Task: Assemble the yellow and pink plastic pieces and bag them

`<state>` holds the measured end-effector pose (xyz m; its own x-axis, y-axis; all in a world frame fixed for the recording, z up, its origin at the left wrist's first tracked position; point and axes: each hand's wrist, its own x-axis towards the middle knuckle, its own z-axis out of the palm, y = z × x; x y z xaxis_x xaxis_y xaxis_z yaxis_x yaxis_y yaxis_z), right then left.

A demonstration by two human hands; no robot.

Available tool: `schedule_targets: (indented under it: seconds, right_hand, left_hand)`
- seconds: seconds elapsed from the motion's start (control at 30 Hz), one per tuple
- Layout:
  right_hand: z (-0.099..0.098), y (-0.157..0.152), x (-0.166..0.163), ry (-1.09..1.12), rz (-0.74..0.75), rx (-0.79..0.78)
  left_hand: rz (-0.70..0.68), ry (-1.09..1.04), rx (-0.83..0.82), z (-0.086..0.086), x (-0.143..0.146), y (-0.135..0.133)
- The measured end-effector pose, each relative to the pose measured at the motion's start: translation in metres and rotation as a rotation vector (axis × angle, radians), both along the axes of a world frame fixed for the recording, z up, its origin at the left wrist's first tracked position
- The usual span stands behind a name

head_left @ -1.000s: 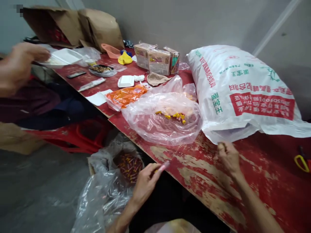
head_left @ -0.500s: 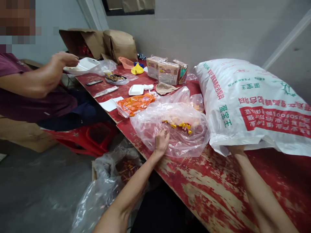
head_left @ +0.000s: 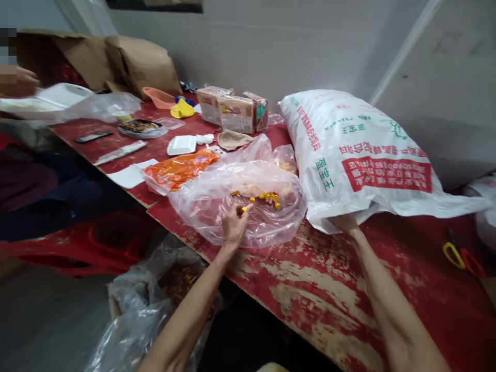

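Observation:
My left hand (head_left: 234, 223) is closed, with a small pink-and-yellow piece (head_left: 248, 207) at its fingertips. It is over a clear plastic bag (head_left: 267, 227) spread on the table, where several similar yellow-ended pieces (head_left: 269, 197) lie in a cluster. Of my right hand (head_left: 345, 223), only the back and wrist show. Its fingers are hidden under the open end of a big white woven sack (head_left: 329, 139) with red and green print. The sack lies bulging on its side, to the right of the plastic bag.
On the red table (head_left: 310, 279), scissors (head_left: 459, 258) lie at the right. Behind the plastic bag are an orange bag (head_left: 180, 170), a foam box (head_left: 182, 145), wrapped packs (head_left: 236, 114) and a food tray (head_left: 139, 127). Below the edge stands a lined box (head_left: 176, 279); another person's hand (head_left: 23, 82) is far left.
My left hand now has a pink-and-yellow piece at its fingertips, which did not show before. My right hand stays at the sack's mouth. The view has turned right, bringing the scissors in.

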<state>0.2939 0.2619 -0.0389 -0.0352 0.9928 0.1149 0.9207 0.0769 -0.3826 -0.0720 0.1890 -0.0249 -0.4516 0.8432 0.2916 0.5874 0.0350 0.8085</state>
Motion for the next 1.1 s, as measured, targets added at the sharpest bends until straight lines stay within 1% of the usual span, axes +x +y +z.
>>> schedule_targets:
  seconds: [0.07,0.1,0.2,0.3,0.37,0.47,0.5,0.53,0.6,0.67,0.73,0.8,0.9,0.97,1.03,1.1]
  right_hand:
    - [0.001,-0.009,0.002,0.067,-0.068,-0.01]
    - [0.002,-0.013,0.002,0.099,-0.098,-0.012]
    - [0.01,-0.03,-0.002,0.215,-0.153,0.008]
    - [0.021,-0.058,-0.01,0.35,-0.161,0.056]
    - [0.025,-0.088,-0.02,0.568,-0.16,0.062]
    - [0.028,-0.14,-0.039,1.019,-0.121,0.015]
    - [0.029,-0.157,-0.047,1.116,-0.09,-0.011]
    - [0.029,-0.173,-0.055,1.152,-0.054,-0.043]
    - [0.03,-0.197,-0.069,1.129,0.004,-0.102]
    - [0.03,-0.211,-0.078,1.038,0.044,-0.127]
    - [0.031,-0.217,-0.083,0.879,0.105,-0.114]
    - [0.031,-0.22,-0.085,0.686,0.202,-0.104]
    - [0.028,-0.227,-0.088,0.491,0.329,-0.072]
    - [0.023,-0.234,-0.09,0.438,0.34,-0.018]
    - [0.016,-0.241,-0.091,0.396,0.3,0.037]
    - [0.012,-0.247,-0.086,0.342,0.259,0.048]
  left_hand:
    - [-0.075,-0.223,0.089,0.002,0.011,-0.026]
    - [-0.124,-0.339,0.099,0.004,0.019,-0.039]
    - [-0.275,-0.656,0.046,0.007,0.047,-0.073]
    - [-0.389,-0.896,-0.027,0.007,0.073,-0.096]
    - [-0.443,-0.986,-0.08,0.006,0.085,-0.107]
    - [-0.501,-1.027,-0.166,0.003,0.097,-0.118]
    - [-0.507,-1.037,-0.184,0.002,0.101,-0.121]
    - [-0.506,-1.05,-0.191,0.002,0.105,-0.124]
    - [-0.502,-1.077,-0.189,0.001,0.111,-0.13]
    - [-0.517,-1.088,-0.197,0.001,0.116,-0.135]
    - [-0.531,-1.078,-0.225,0.002,0.119,-0.141]
    - [-0.531,-1.066,-0.24,0.001,0.121,-0.148]
    - [-0.557,-1.058,-0.233,-0.005,0.127,-0.158]
    - [-0.57,-1.069,-0.227,-0.012,0.132,-0.163]
    - [-0.582,-1.06,-0.236,-0.019,0.138,-0.167]
    - [-0.639,-0.965,-0.271,-0.023,0.141,-0.168]
